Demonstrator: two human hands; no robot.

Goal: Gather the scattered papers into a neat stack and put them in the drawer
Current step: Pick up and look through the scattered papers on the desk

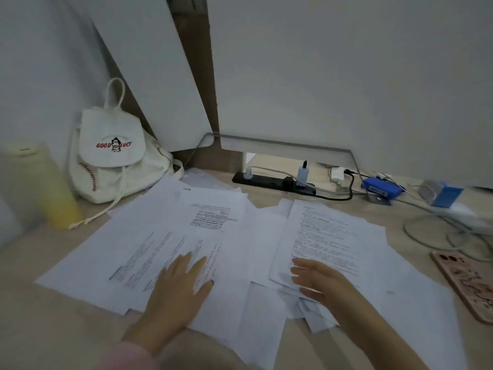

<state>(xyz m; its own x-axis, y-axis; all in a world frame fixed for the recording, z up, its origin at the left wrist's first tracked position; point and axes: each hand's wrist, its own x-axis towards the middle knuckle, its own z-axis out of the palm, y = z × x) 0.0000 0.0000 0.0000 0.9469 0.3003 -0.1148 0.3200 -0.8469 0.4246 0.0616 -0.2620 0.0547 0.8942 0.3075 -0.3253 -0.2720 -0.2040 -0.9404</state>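
Thin white printed papers lie spread out, no stack yet. Left hand & right hand rest flat, fingers straight, holding nothing. No drawer seen.

A white bag stands at the back left of the desk, in front of a leaning white board. Left of the bag stands a yellowish bottle. A black power strip with plugs in it lies at the back. A blue box is to its right, with cables near. A phone in a pink case lies at the right edge.
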